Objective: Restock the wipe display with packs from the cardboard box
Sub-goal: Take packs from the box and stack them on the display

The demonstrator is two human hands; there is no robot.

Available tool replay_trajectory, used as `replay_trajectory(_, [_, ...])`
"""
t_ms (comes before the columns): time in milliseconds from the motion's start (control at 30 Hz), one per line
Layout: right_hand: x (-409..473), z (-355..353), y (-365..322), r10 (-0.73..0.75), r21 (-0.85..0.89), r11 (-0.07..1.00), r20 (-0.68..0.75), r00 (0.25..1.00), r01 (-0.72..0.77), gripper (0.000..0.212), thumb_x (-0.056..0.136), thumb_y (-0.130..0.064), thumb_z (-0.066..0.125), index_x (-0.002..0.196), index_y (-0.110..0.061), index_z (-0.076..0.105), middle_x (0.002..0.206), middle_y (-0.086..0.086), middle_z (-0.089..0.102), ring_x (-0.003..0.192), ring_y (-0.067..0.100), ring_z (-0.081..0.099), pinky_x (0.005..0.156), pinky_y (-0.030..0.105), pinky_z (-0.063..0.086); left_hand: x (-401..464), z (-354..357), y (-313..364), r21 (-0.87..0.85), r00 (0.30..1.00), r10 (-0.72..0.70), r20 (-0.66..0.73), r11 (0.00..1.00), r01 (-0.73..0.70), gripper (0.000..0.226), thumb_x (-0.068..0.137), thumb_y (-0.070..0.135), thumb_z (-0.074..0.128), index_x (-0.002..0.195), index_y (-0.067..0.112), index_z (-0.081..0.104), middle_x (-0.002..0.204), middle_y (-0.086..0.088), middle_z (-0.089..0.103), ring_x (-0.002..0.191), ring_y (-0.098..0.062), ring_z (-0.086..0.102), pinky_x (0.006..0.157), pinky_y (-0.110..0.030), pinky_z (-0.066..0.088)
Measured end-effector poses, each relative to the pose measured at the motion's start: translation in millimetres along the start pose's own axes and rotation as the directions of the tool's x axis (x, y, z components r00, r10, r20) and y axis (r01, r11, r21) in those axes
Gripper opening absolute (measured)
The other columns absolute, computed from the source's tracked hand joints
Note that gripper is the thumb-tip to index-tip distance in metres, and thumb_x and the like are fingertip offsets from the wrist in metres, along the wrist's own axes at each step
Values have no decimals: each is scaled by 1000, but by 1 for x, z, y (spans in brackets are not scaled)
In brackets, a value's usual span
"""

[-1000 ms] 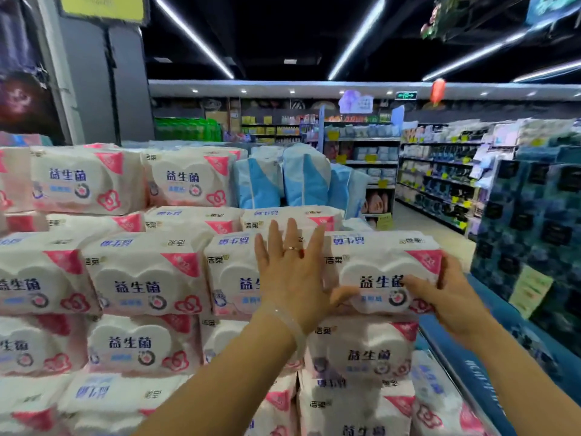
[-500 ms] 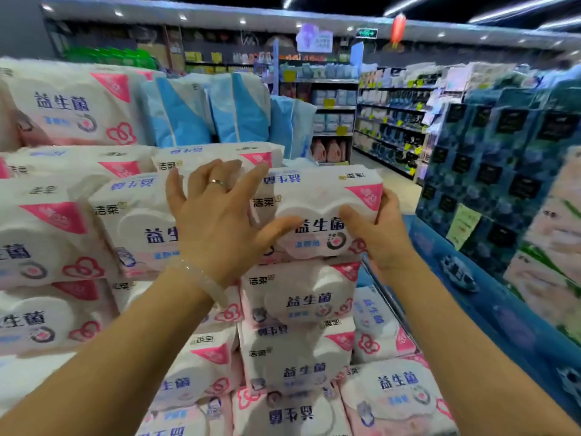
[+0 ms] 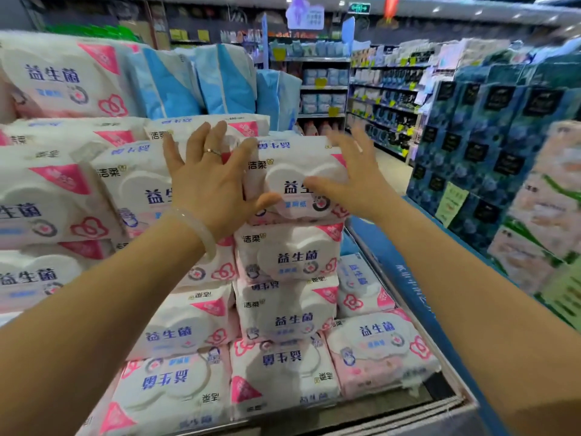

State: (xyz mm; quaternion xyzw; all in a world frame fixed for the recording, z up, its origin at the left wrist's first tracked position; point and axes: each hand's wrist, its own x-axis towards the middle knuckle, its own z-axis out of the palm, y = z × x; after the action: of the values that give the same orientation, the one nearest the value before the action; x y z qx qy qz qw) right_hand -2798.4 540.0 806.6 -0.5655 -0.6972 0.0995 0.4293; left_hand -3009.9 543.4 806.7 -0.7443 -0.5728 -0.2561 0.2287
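While your left hand (image 3: 209, 187) lies flat with fingers spread wide, it presses the seam between two top-row packs; a ring sits on one finger and a pale, smooth bangle (image 3: 201, 229) circles the wrist. Your right hand (image 3: 352, 180) is splayed open too, blurred at the fingertips, over the right end of the top wipe pack (image 3: 292, 174); whether the palm touches the film you cannot tell.

Pack: soft, pillowy, glossy plastic film, white with pink corner triangle and pink flower marks, blue characters. Long axis runs left to right, label face toward you, print upright. It sits at the top of the rightmost column of the wipe display (image 3: 283, 309), stacked on like packs. Some lower packs (image 3: 166, 379) lie with print upside down.

Display edge: a metal rail (image 3: 408, 309) runs along the right side, blue panel beyond it. Behind the stack stand upright blue-and-white soft bags (image 3: 226, 80). To the right, dark blue-green boxed goods (image 3: 490, 127) in a block, with a yellow-green tag (image 3: 452, 202) whose writing is too small to read.

Hidden or unclear: your left hand covers part of the neighbouring pack's label. Far shelves are blurred. Cardboard box not in view.
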Motion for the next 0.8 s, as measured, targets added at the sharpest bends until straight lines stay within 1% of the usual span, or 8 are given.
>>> replay_trajectory(67, [0,3,-2,11,-40,999,27,1000,-10,72,79,-36,71,140,-23,34,157,6,-3,147,20,2,119,37,14,-2,2,-3,0,999,50,-9,999,-50,85,74,73,49,145,30,29,157,-13,19,145,-34,11,114,-60,-1])
replay_trajectory(133, [1,0,-3,34,-71,997,45,998,-30,72,78,-39,70,140,-24,35,158,6,-5,148,21,2,120,39,14,-5,1,-5,-24,997,78,-12,997,-78,85,77,69,52,147,28,27,158,-14,17,146,-35,10,115,-58,-2])
replay_trajectory(267, [-4,-8,-13,96,-279,957,44,994,-79,90,73,-58,66,147,-35,19,159,5,-15,147,27,-13,118,49,1,-13,-2,-5,-41,997,77,20,996,-76,90,79,67,50,151,30,11,160,-12,-2,147,-32,-8,115,-54,-9])
replay_trajectory(400, [-20,-2,-35,-133,-486,870,-57,989,89,87,76,-58,63,148,-28,24,159,7,-12,146,27,-18,116,47,-10,-25,-11,-7,-99,996,57,62,994,-51,92,79,67,51,151,31,6,160,-10,-7,147,-29,-14,116,-51,-11])
replay_trajectory(567, [-42,31,-74,-286,-523,797,114,951,302,76,83,-48,61,147,-26,27,160,5,-6,146,27,-16,116,44,-14,-54,-16,-13,-171,998,52,-40,984,-58,89,76,61,60,149,29,21,159,-15,11,147,-34,3,115,-52,-3])
replay_trajectory(667, [-58,62,-95,-344,-455,789,231,910,414,77,86,-36,59,149,-27,17,160,3,-11,146,24,-20,110,37,-19,-83,-11,-34,-76,995,46,-88,996,-53,82,71,55,56,141,25,28,151,-20,33,141,-40,25,109,-56,13])
replay_trajectory(733, [-72,88,-107,-359,-394,794,313,879,464,77,87,-36,58,150,-26,14,160,3,-13,146,24,-20,110,37,-20,-108,-8,-58,-8,997,4,-71,1000,-4,84,65,56,59,137,23,33,146,-21,41,138,-37,27,105,-59,19])
replay_trajectory(800, [-86,122,-116,-427,-333,773,358,831,540,78,84,-35,66,149,-22,24,160,10,-1,147,31,-9,112,41,-14,-140,-7,-85,48,998,-58,-19,997,59,86,63,60,59,137,22,37,144,-21,45,134,-32,25,102,-62,27])
